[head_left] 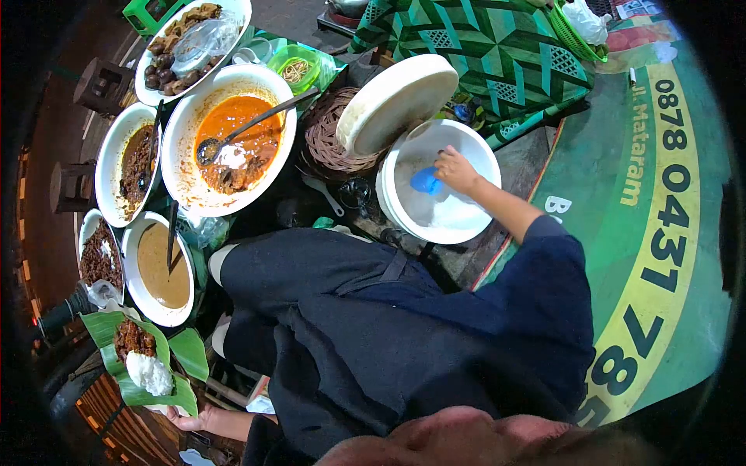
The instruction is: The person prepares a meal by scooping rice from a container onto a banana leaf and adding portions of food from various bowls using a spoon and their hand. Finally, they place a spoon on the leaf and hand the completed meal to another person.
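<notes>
My right hand (456, 169) is closed on a blue scoop (427, 181) inside a white bucket (486, 167) at the upper centre. The bucket's round white lid (400, 101) leans beside it. At the lower left my left hand (190, 419) holds up a green banana leaf (111, 373) from below. On that leaf lie a mound of white rice (149, 373) and a heap of dark reddish-brown food (134, 340). The leaf hides part of my left fingers. A bowl of light brown sauce (159, 260) stands just above the leaf.
A large bowl of orange curry (237, 128) with a black ladle (260, 120) stands at the upper left, among several other food bowls. A woven basket (334, 136) is left of the bucket. A green patterned cloth (474, 54) and a green banner (590, 248) lie behind and right.
</notes>
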### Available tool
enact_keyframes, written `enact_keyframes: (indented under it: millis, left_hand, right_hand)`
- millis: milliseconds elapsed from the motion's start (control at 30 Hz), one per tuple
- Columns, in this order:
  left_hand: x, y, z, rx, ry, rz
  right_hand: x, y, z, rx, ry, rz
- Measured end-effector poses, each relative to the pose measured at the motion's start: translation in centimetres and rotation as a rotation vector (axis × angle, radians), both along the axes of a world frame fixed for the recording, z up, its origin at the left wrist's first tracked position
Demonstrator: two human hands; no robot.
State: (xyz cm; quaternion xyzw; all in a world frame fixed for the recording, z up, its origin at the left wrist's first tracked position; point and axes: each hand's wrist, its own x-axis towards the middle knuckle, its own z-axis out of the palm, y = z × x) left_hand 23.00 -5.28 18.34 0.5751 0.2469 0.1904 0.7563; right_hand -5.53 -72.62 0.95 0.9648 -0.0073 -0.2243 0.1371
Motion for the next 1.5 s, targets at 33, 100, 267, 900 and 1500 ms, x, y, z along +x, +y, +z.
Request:
enact_keyframes:
  millis: [33,100,267,900,1500]
  left_hand:
    - [0.1,0.0,-0.1,-0.006,-0.002,-0.005]
    - [0.1,0.2,-0.2,-0.008,-0.002,-0.012]
    - [0.4,0.3,-0.3,-0.008,-0.003,-0.033]
    - [0.0,0.8,-1.4,-0.118,-0.018,-0.089]
    - [0.0,1.2,-1.1,-0.153,0.033,-0.091]
  right_hand:
    - [-0.3,0.6,0.9,0.000,-0.001,0.000]
    - [-0.8,1.8,2.6,0.103,-0.097,-0.375]
    - [-2.0,3.0,3.0,0.211,-0.152,-0.867]
    - [-0.4,0.5,-0.6,0.443,-0.036,-1.151]
    - [-1.3,0.1,0.3,0.483,-0.063,-1.238]
